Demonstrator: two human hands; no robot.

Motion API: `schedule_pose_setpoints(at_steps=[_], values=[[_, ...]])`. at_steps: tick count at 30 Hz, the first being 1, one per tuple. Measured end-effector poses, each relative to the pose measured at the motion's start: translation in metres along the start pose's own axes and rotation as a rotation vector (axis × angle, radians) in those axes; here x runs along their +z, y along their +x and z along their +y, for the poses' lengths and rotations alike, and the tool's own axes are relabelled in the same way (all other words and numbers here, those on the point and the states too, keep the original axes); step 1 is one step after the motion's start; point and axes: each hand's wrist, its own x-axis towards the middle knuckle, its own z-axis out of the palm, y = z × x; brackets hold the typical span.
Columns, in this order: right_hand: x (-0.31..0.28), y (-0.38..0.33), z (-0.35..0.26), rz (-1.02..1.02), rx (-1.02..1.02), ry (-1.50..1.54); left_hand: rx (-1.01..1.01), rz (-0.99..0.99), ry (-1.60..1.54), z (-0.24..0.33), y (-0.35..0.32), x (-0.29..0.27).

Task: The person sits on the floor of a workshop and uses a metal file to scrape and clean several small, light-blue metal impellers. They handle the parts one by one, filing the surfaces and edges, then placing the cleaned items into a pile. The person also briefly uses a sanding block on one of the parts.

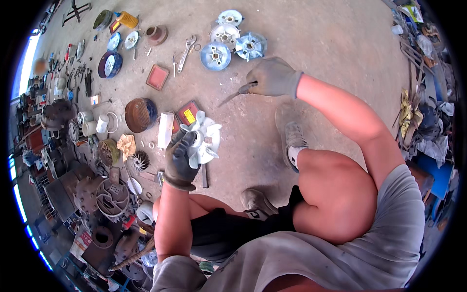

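Observation:
My left hand (181, 158), in a dark grey work glove, is closed on a white fan impeller (210, 141) with several curved blades, held up above the floor. Out to the front right, my gloved right hand (273, 78) grips the handle of a knife (232, 98). Its thin blade points down and to the left, apart from the impeller. Below the left hand a dark flat bar (205, 176) lies on the concrete. A white box (166, 127) and a red tray (188, 113) with a yellow label lie just beyond the impeller.
Several blue and silver metal end covers (215, 56) lie at the far middle. A wrench (186, 53), another red tray (157, 77) and a rusty round pan (141, 115) are on the floor to the left. Motor parts (112, 197) crowd the left side. Scrap (430, 117) is heaped along the right.

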Motion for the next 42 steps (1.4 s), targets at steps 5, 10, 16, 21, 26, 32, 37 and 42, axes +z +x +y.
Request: schedule_pose_setpoints(at_steps=[5,10,16,21,26,32,37,42], values=[[-0.001,-0.013,-0.036,0.057,-0.134,0.159,0.038,-0.062,0.185,0.003,0.0,0.004],[-0.006,-0.005,-0.013,0.089,-0.065,0.082,0.055,-0.023,0.27,0.009,-0.004,0.008],[-0.014,-0.014,-0.042,0.009,-0.05,-0.004,0.109,-0.028,0.341,0.006,-0.003,0.01],[-0.01,-0.016,-0.026,0.086,-0.013,0.039,0.182,0.021,0.343,0.003,0.0,0.009],[-0.008,-0.008,-0.03,0.106,-0.088,0.026,0.144,0.051,0.289,0.005,0.002,0.013],[-0.001,-0.009,-0.024,0.166,-0.096,0.071,0.125,0.02,0.265,0.005,-0.003,0.011],[0.008,-0.005,-0.031,0.12,0.002,0.259,-0.124,-0.032,-0.353,0.008,-0.005,0.018],[0.004,-0.01,-0.05,0.168,-0.073,0.291,-0.051,-0.057,-0.185,0.003,-0.007,0.005]])
